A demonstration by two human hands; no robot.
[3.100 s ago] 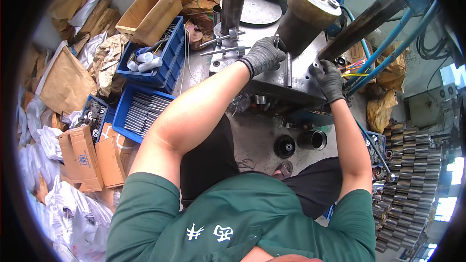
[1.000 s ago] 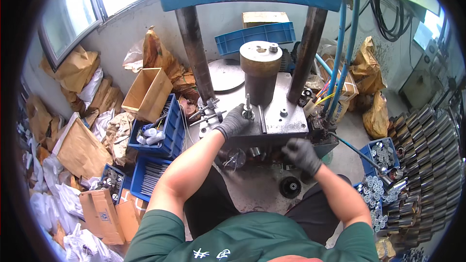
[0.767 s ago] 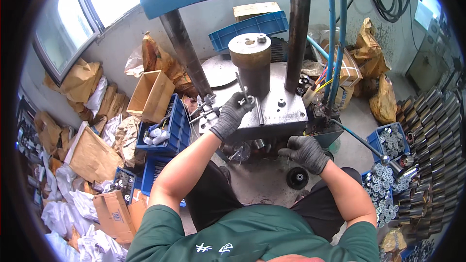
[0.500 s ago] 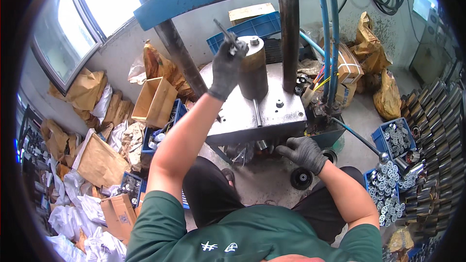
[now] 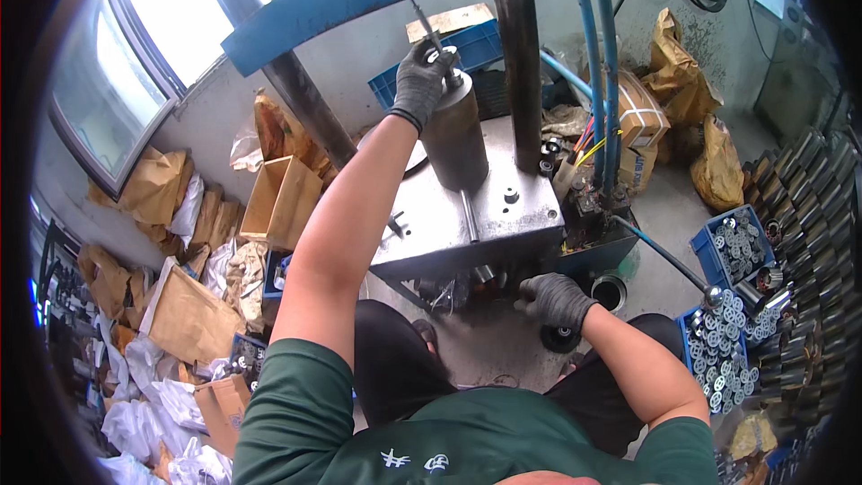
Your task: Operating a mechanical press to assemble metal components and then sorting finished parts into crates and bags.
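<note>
The left hand (image 5: 422,85) is grasping a metal shaft (image 5: 424,20), not yet released, by the steel cylinder's top (image 5: 455,130); the right hand (image 5: 557,301) is hovering, its fingers' hold unclear.

A dark green short-sleeved shirt (image 5: 503,427) spreads across 6 o'clock, with two white painted-looking marks (image 5: 393,458) on its front (brush-like strokes, side by side). Its left sleeve (image 5: 296,395) lies at 7 o'clock, the right sleeve (image 5: 675,451) between 4 and 5. Left glove (image 5: 418,88), towards 12, and right glove (image 5: 558,303), at 4, are matching dark grey knits with snug cuffs. Black trousers (image 5: 388,355) cover the legs; dark, strapped footwear (image 5: 424,334) shows near 6, partly hidden
</note>
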